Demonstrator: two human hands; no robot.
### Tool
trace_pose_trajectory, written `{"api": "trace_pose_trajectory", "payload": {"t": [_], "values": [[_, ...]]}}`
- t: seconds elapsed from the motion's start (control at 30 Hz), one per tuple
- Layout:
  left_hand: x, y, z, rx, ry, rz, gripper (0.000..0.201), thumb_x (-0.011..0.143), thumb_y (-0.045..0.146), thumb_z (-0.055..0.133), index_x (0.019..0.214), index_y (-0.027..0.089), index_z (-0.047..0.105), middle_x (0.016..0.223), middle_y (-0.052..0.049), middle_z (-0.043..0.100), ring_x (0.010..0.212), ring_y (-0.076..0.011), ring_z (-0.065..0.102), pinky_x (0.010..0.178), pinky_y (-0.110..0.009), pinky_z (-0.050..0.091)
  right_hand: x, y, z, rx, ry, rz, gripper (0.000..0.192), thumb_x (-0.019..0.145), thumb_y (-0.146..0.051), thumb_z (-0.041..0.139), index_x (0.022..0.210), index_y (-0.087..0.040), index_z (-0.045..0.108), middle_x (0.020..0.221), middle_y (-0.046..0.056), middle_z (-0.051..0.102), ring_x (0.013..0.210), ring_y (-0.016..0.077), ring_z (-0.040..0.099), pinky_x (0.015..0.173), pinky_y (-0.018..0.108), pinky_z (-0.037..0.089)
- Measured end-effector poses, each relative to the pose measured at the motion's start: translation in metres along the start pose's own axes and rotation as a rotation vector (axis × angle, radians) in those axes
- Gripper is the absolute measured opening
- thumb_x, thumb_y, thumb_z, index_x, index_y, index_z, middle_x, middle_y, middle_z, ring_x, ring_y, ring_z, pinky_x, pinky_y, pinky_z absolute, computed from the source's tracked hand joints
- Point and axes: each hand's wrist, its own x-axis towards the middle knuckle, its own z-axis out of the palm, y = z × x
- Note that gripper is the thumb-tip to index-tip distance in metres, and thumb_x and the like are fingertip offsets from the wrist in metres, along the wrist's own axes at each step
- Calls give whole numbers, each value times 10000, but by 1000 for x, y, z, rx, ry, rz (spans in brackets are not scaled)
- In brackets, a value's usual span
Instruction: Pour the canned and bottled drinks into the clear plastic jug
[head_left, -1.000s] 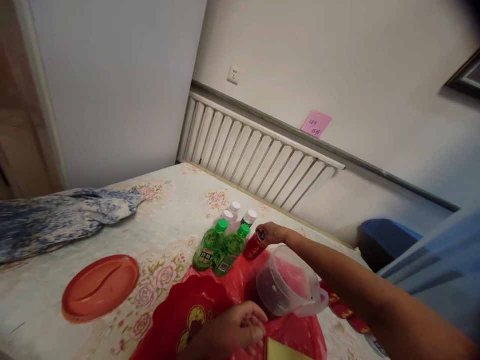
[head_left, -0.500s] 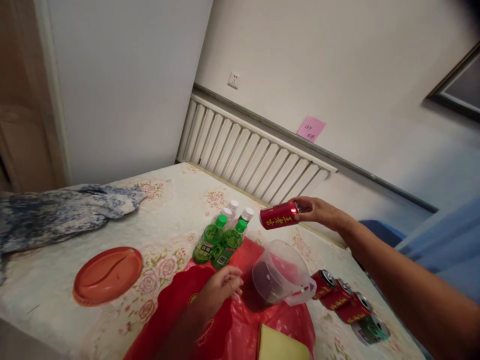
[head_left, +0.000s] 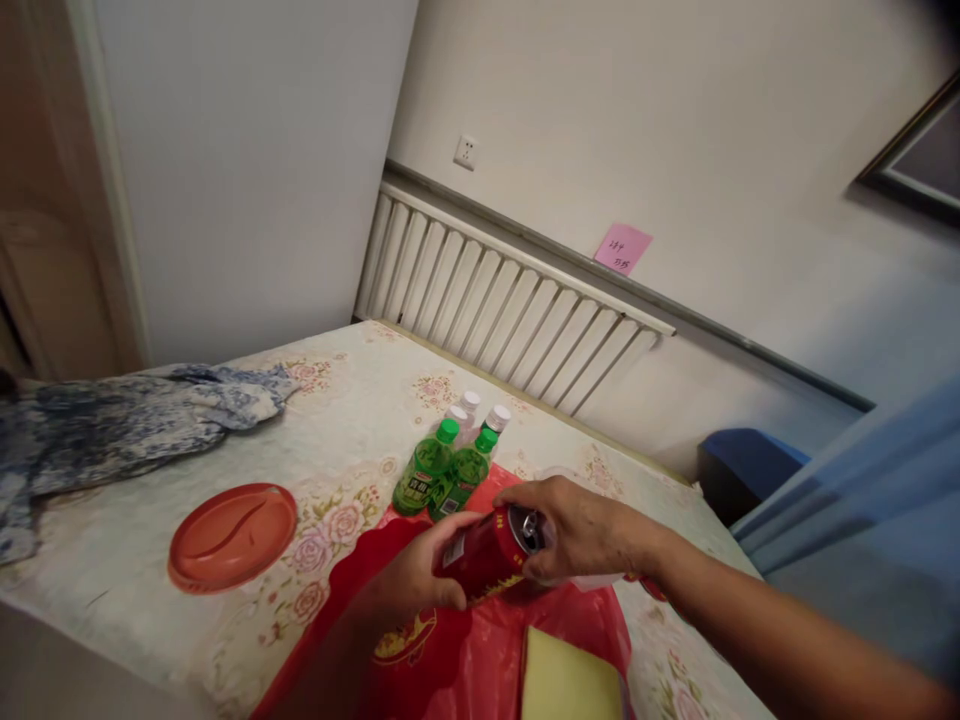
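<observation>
Head view: both hands are closed on one red can (head_left: 491, 556). Left hand (head_left: 416, 580) wraps the lower body from the 8 o'clock side; right hand (head_left: 574, 530) covers the top end, fingers over the silver lid and pull tab. Can is smooth metal, cylindrical, with gold lettering. Its long axis is tilted, lid end up toward 2 o'clock, base toward 8 o'clock. It is held above a glossy, crinkled red plastic bag (head_left: 457, 660) on a floral cloth-covered table (head_left: 352, 450). At 11 o'clock, near, stand two green bottles (head_left: 442, 478), upright. Well apart at 9 o'clock lies an oval red plate (head_left: 232, 535). At 6 o'clock, a flat yellow pad (head_left: 570, 680).
</observation>
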Motion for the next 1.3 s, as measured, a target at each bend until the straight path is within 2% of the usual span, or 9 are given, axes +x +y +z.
{"api": "trace_pose_trajectory", "payload": {"t": [0.2,0.37,0.5,0.63,0.73,0.83,0.93,1.07,1.3], "values": [[-8,13,11,233,119,-93,708,594,245,802,1242,324,528,1279,13,637,1235,-287,547,1030,-366,418,20,1,20,3,-36,-47,439,649,-184,738,1078,-236,663,890,-15,702,747,142,613,649,217,453],[-8,17,14,476,229,-101,708,614,190,712,1282,302,506,1308,-3,616,1242,-279,536,1049,-359,409,14,6,24,51,39,-98,491,684,-168,738,1159,-255,651,1061,16,713,923,187,646,823,284,497],[-8,17,12,569,285,-132,718,624,197,693,1302,316,485,1340,-5,598,1280,-286,514,1068,-349,388,-9,27,24,207,347,-49,546,764,-314,746,1285,-254,591,1209,73,680,1073,239,633,969,413,486],[-9,14,7,627,339,-143,703,629,187,682,1290,298,473,1325,-28,604,1256,-276,536,1049,-334,402,-41,66,36,395,757,69,410,791,-396,717,1155,-230,632,1115,86,713,985,234,680,925,418,527],[-10,13,4,625,376,-139,694,634,181,675,1286,290,466,1315,-33,612,1251,-270,542,1041,-323,407,-67,98,56,512,1095,249,420,756,-482,721,1068,-213,638,1068,101,721,956,250,693,856,397,558],[-11,13,3,606,396,-140,693,635,181,678,1284,293,463,1312,-31,621,1252,-270,547,1046,-326,406,-85,125,83,536,1282,504,485,778,-572,659,1114,-225,617,1077,102,717,939,272,696,703,360,575],[-11,14,1,574,396,-128,692,633,169,666,1284,286,462,1327,-32,619,1256,-262,551,1055,-321,400,-91,146,110,562,1285,594,483,806,-610,604,1088,-219,637,1035,82,728,934,270,693,741,363,570],[-12,12,-1,551,396,-129,683,639,182,666,1286,286,474,1329,-27,624,1251,-256,561,1045,-306,411,-78,160,134,781,1150,472,472,836,-668,526,845,-216,663,860,57,727,835,250,685,792,377,554],[-11,11,-2,540,402,-142,716,629,185,678,1305,273,456,1365,-37,601,1273,-259,544,1067,-326,402,-52,168,137,1190,1080,239,485,771,-648,622,551,-230,513,513,-33,476,502,144,459,581,324,454]]}}
